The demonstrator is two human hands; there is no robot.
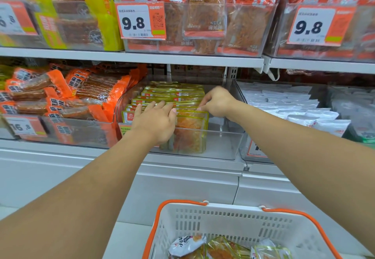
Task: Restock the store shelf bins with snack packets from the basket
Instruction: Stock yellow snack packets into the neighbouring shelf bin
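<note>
- Yellow-edged clear packets (188,130) with orange strips inside stand in a row in the middle clear bin (223,147) on the lower shelf.
- Left hand (156,122) lies over the front packets, fingers nearly straight, pressing on their top edges; nothing grasped.
- Right hand (217,102) sits at the row's right side, fingers curled, pinching a packet's top edge.
- Bin's right part, beside the row, is bare floor up to its wall.
- White basket (233,220) with orange handles sits below, well apart from both hands, a few packets inside.
- Orange packets (60,96) fill the left bin; white packets (304,106) fill the right.
</note>
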